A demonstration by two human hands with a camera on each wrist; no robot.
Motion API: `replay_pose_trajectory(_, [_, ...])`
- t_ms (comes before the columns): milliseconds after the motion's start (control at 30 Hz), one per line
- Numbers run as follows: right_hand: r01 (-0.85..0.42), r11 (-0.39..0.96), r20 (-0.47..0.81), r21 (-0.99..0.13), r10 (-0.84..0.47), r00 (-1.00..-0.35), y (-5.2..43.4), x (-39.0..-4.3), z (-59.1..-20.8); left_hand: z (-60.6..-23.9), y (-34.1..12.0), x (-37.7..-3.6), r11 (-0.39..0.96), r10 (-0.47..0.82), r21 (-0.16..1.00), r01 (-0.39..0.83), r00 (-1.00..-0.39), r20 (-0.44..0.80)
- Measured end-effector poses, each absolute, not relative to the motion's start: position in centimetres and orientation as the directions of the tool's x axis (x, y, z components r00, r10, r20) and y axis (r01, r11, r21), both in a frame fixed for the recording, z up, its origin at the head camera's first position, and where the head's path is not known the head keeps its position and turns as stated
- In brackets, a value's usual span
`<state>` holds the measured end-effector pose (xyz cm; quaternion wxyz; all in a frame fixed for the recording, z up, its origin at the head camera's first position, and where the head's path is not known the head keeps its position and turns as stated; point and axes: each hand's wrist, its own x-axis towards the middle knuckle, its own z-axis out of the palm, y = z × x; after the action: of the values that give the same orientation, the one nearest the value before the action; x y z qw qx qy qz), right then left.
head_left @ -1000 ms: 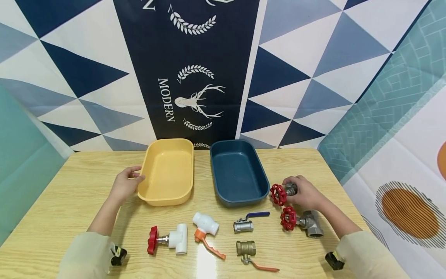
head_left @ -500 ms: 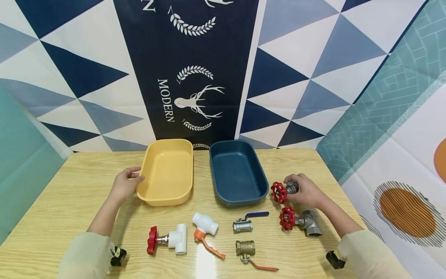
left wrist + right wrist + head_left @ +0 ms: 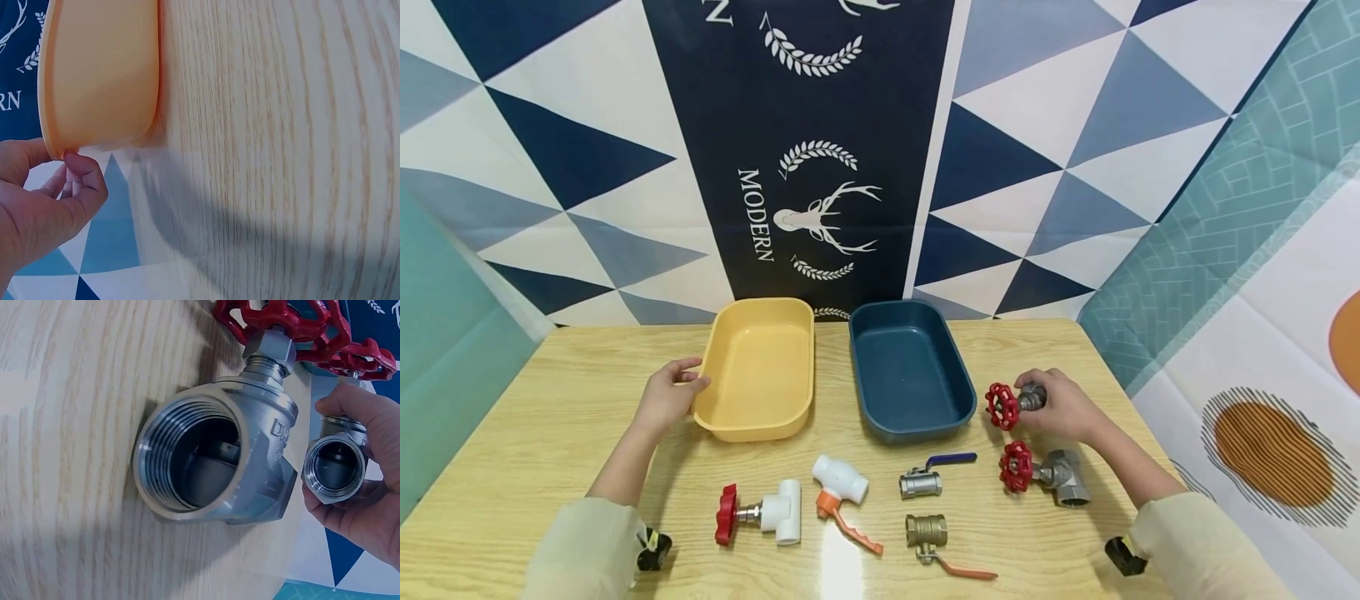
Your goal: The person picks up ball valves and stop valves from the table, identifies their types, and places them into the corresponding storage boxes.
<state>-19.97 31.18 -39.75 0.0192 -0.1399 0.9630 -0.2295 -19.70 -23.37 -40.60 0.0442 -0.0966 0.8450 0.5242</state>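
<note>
My left hand (image 3: 668, 395) pinches the left rim of a yellow plastic bin (image 3: 762, 375); the left wrist view has thumb and finger at the bin's edge (image 3: 51, 125). At the right, my right hand (image 3: 1060, 407) grips the metal body of a gate valve (image 3: 1032, 397) with a red handwheel, right of the dark blue bin (image 3: 917, 367). Its threaded opening (image 3: 334, 465) faces the right wrist camera, and part of the body is hidden by my fingers. Closer to me lies a second, similar gate valve (image 3: 1063, 477), large in the right wrist view.
On the wooden table (image 3: 587, 375) lie a white valve with a red wheel (image 3: 781, 511), a white ball valve with an orange handle (image 3: 841, 481), a steel ball valve with a blue lever (image 3: 921, 483) and a brass ball valve (image 3: 927, 530). A patterned backdrop stands behind.
The gripped gate valve has shifted slightly up and to the right with my right hand, a little away from the blue bin. My left hand stays at the yellow bin's rim.
</note>
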Motion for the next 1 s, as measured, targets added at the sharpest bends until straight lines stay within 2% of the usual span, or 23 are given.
replay_pose_trajectory(433, [-0.293, 0.861, 0.095, -0.416, -0.280, -0.955, 31.0, -19.9, -38.8, -40.8, -23.4, -19.9, 0.416, -0.116, 0.886, -0.207, -0.978, -0.174])
replay_pose_trajectory(1000, [-0.267, 0.869, 0.065, -0.416, -0.265, -0.962, 29.8, -20.2, -37.9, -40.8, -23.4, -19.8, 0.423, -0.123, 0.883, -0.205, -0.978, -0.168])
